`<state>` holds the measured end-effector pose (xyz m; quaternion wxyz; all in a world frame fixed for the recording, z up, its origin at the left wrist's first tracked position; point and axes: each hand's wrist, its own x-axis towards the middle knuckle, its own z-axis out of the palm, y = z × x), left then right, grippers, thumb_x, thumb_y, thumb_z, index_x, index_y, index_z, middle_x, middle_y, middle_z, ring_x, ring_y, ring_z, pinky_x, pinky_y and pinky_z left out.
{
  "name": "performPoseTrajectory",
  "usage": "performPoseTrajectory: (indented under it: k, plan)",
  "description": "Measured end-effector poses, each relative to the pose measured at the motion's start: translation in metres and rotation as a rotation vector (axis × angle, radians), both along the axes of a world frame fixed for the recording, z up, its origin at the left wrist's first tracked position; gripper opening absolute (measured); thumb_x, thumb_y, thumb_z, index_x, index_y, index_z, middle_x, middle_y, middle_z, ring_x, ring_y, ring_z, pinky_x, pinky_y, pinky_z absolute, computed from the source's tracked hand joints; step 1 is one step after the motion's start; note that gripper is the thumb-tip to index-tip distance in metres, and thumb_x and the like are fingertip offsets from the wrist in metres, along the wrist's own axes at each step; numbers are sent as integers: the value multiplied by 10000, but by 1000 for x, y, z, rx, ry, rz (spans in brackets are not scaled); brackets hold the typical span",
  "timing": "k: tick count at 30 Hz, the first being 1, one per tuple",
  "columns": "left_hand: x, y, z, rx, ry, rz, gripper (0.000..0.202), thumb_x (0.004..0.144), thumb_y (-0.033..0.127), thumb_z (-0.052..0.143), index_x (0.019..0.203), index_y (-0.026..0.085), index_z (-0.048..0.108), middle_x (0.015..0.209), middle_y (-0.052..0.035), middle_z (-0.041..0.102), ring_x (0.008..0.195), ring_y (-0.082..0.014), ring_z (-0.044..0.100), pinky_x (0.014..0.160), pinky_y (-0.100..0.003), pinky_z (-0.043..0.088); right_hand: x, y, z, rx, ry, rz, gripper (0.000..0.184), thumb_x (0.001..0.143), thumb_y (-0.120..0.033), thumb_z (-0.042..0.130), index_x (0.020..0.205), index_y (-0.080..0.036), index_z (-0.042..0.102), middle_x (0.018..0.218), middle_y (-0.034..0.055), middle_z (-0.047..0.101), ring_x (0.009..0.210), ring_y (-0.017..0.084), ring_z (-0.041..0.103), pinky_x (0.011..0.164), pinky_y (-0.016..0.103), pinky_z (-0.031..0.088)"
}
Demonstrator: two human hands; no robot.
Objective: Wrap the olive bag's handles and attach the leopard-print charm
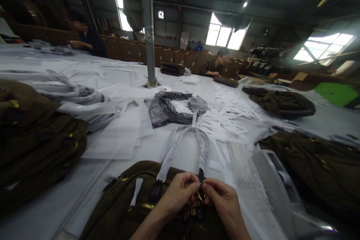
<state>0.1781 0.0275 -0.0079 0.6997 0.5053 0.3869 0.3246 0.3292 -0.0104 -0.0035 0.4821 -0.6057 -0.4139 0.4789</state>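
A dark brown bag [112, 202] with gold zippers lies in front of me. Its handle [172, 153] is wrapped in white material and arches away from me. My left hand [182, 191] and my right hand [221, 197] meet at the right base of the handle, both closed in a pinch, fingertips nearly touching. What they pinch is small and partly hidden by the fingers. Just below them hangs a gold-and-dark patterned ornament [191, 210], mostly blurred. A white zipper-pull wrap [136, 192] sticks up on the bag's left side.
More brown bags are stacked at the left [42, 150] and right [298, 157]. Beyond the handle lies a black-and-white cloth [165, 110], with white paper sheets [115, 135] and scattered strips [230, 108] around it. A grey tape dispenser-like object [281, 180] stands at right; a metal post [149, 26] rises behind. Two people work farther back.
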Motion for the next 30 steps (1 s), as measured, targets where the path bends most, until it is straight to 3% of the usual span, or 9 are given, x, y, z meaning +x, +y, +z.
performPoseTrajectory:
  k: [9,14,18,25,30]
  plan:
    - [-3,-1,0,23,60,-31,224,750,351,571,766,127,562,538,53,470,437,-54,396,398,-160,297,-2,-2,7,4,-109,84,261,654,-424,703,749,-183,731,570,22,661,489,153,576,474,217,462]
    - [-3,-1,3,-15,102,-35,214,740,352,564,734,139,544,490,66,438,411,-55,359,391,-167,284,-2,-5,10,139,-220,115,243,681,-432,673,737,-203,733,581,21,642,529,164,580,512,224,469]
    - [-1,-2,5,23,139,-26,175,739,317,543,724,142,549,517,54,456,437,-64,386,402,-170,277,0,-6,8,157,-288,132,238,736,-418,624,763,-201,721,556,13,620,535,161,578,510,211,457]
    - [5,-5,-6,84,232,65,97,697,224,490,643,159,538,489,44,475,419,-78,407,414,-194,280,-2,-7,2,269,-535,187,212,824,-312,540,699,-213,678,554,0,567,525,139,539,518,215,409]
    - [6,-5,-8,30,235,80,82,658,220,481,622,163,527,465,48,469,377,-76,392,391,-197,282,-7,-7,3,382,-560,209,194,821,-259,534,702,-216,681,576,15,591,527,148,552,517,228,422]
